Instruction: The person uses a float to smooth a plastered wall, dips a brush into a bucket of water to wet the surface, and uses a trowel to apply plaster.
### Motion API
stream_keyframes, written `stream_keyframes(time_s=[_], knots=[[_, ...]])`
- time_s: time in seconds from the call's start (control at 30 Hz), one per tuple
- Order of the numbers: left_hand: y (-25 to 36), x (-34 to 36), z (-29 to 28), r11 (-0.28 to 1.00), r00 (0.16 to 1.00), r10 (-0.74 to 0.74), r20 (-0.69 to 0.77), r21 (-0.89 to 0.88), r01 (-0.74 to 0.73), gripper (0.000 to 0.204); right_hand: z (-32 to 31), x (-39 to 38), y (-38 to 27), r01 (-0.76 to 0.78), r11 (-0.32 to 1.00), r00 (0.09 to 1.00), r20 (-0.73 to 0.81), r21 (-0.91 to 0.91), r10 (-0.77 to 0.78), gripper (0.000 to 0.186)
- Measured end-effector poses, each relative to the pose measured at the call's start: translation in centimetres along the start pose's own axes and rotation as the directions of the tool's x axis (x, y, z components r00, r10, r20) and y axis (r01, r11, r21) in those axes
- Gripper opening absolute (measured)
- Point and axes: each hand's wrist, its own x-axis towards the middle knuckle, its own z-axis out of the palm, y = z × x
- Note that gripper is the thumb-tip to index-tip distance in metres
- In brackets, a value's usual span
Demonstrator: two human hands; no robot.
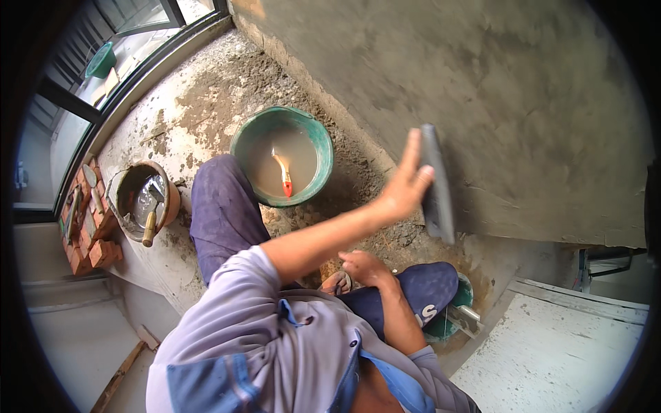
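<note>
My left hand (406, 187) is closed on a dark grey plastering float (438, 186), seen nearly edge-on against the grey plastered wall (523, 103). One finger lies stretched along it; the grip underneath is partly hidden. My right hand (365, 268) hangs loosely curled between my knees, its forearm resting across my right thigh, with nothing visible in it. Beyond my left knee stands a green bucket (323, 162) of murky water, a brush (284, 172) with a red end lying in it. Damp-looking, smooth plaster covers the wall around the float.
At left, a smaller bucket (176, 206) holds a wooden-handled trowel (151, 219). Red bricks (103, 253) carry several tools beside a window frame (131, 103). Another green bucket (465, 290) with a metal-ended tool sits by my right knee. A pale, splattered board (544, 351) lies at lower right.
</note>
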Motion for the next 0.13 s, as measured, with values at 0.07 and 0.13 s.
stream_keyframes(time_s=[0.07, 0.13], knots=[[0.5, 1.1, -7.1, 0.945, 0.960, -0.206, 0.189, -0.216, 0.245, 0.072, -1.5, 0.5, -0.6, -0.047, 0.892, 0.993, -0.073, 0.450, 0.089, 0.041], [0.1, 1.2, -13.8, 0.924, 0.854, -0.161, 0.495, -0.228, 0.306, 0.090, -3.5, 1.3, -0.7, -0.021, 0.293, 1.000, 0.014, 0.956, 0.026, 0.046]])
